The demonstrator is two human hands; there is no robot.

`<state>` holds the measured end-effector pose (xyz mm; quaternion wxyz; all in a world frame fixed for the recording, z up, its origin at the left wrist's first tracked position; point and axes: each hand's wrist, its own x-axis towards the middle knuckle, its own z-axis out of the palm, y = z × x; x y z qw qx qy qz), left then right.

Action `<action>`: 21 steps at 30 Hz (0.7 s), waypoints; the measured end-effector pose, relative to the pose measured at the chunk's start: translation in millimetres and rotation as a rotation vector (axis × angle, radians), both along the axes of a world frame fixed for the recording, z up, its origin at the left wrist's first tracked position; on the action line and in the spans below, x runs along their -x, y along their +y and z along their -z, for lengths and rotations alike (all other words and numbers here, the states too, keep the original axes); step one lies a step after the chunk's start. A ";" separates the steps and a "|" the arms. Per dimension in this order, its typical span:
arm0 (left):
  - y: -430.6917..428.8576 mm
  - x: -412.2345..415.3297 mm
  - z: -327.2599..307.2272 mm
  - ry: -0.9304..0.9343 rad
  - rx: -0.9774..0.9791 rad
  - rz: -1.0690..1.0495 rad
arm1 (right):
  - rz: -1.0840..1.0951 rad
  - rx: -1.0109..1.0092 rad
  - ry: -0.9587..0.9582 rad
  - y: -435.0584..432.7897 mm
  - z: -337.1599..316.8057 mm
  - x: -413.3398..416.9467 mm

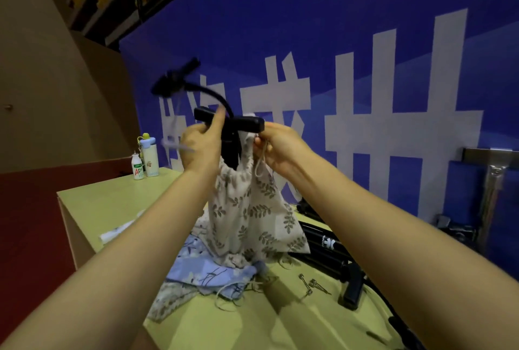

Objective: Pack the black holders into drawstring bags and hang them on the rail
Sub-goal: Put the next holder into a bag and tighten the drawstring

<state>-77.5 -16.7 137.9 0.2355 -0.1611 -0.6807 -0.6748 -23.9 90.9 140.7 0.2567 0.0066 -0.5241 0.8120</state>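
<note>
Between both hands [202, 144] | black holder [229, 122] half-sunk in leaf-print bag [250, 209]

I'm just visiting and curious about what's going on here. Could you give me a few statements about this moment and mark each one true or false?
1. Both hands are raised above the table, working at the mouth of a leaf-print drawstring bag. True.
2. The black holder is fully inside the bag. False: its crossbar and curved neck stick out above the opening.
3. The right hand pinches the bag's rim beside the drawstring. True.
4. The left hand is resting flat on the table. False: it grips the holder's bar in the air.
5. A blue floral bag lies on the table under the raised one. True.
6. The table's far corner holds a red mug. False: two bottles stand there.
</note>
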 end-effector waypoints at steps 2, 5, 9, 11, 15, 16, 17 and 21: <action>1.1 9.9 7.4 -0.026 -0.060 0.013 | -0.021 0.001 -0.013 6.1 8.8 -3.1; 1.3 12.8 2.8 -0.031 -0.141 0.094 | -0.012 -0.013 -0.021 18.5 9.0 -10.0; 7.7 3.5 -1.8 0.008 -0.137 0.132 | -0.026 -0.016 -0.020 25.6 -0.9 -22.6; 11.2 1.4 -7.7 -0.076 -0.141 0.178 | -0.017 -0.079 -0.057 24.9 -4.5 -25.9; 12.7 -7.6 -8.0 -0.224 -0.160 0.340 | 0.021 -0.318 -0.166 29.5 -7.8 -41.1; 12.3 -13.3 -5.3 -0.189 -0.179 0.327 | 0.055 -0.363 -0.192 32.0 -8.3 -47.2; 12.4 -19.7 -3.4 -0.141 -0.178 0.306 | 0.096 -0.382 -0.214 35.0 -8.8 -53.8; 13.4 -41.7 -1.0 0.019 -0.156 0.188 | 0.220 -0.341 -0.245 46.8 -11.6 -77.2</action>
